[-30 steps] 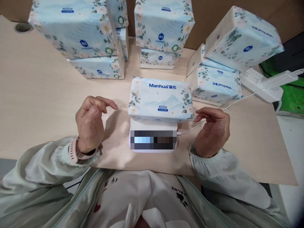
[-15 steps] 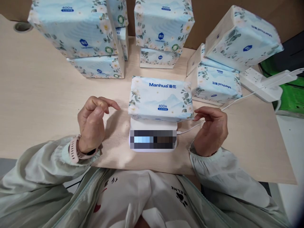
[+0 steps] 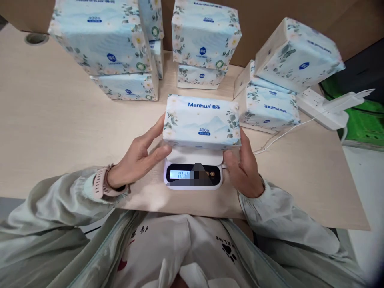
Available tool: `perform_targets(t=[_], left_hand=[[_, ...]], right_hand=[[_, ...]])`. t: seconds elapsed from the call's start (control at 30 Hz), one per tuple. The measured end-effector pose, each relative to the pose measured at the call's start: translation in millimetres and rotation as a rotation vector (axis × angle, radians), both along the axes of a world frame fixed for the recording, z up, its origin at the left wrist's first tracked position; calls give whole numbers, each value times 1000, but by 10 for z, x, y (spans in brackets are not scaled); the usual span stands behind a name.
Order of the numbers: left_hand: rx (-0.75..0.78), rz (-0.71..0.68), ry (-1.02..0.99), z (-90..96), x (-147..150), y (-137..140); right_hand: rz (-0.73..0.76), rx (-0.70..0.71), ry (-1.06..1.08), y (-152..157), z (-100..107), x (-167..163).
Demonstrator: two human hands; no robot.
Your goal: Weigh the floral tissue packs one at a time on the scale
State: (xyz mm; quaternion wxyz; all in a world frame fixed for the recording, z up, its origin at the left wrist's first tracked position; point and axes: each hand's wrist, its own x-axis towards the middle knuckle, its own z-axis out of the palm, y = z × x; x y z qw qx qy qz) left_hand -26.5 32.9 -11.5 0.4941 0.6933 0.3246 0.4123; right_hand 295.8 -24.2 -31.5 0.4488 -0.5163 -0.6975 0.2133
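Observation:
A white-and-blue floral tissue pack (image 3: 204,120) marked Manhua rests over the platform of a small white kitchen scale (image 3: 194,187). The scale's lit display shows digits, partly blurred out. My left hand (image 3: 139,158) holds the pack's left side, fingers along the end and thumb at the lower front corner. From the opposite end, my right hand (image 3: 244,164) grips the right side, its fingers partly hidden behind the pack. Whether the pack is lifted off the platform, I cannot tell.
Stacked tissue packs stand behind: a left stack (image 3: 102,44), a middle stack (image 3: 205,40) and a right stack (image 3: 297,56) whose top pack sits askew. A white power strip (image 3: 324,108) with a cable lies at the right, near a green item (image 3: 364,124). A brown cardboard surface is at the back.
Both hands have moved inward from beside the tissue pack and now hold its two ends. The scale's display has become partly readable. The view has shifted slightly.

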Motion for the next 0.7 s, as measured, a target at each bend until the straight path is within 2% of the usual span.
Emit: perform_targets(t=[0.07, 0.17, 0.27, 0.37, 0.43, 0.6, 0.7], left_hand=[[27, 3, -15, 101, 117, 174], [151, 47, -73, 232, 298, 567], [170, 57, -84, 250, 397, 960], [125, 13, -69, 126, 415, 1228], [111, 34, -69, -12, 423, 1355], [72, 174, -102, -397, 511, 1699], [88, 305, -155, -492, 535, 1830]], right_hand=[[14, 14, -45, 175, 83, -40], [12, 0, -35, 610, 218, -97], [45, -52, -1, 1047, 274, -131], [66, -109, 24, 1318, 213, -148], [57, -147, 32, 1448, 122, -157], [-53, -230, 58, 1874, -169, -183], [-83, -238, 100, 1948, -224, -180]])
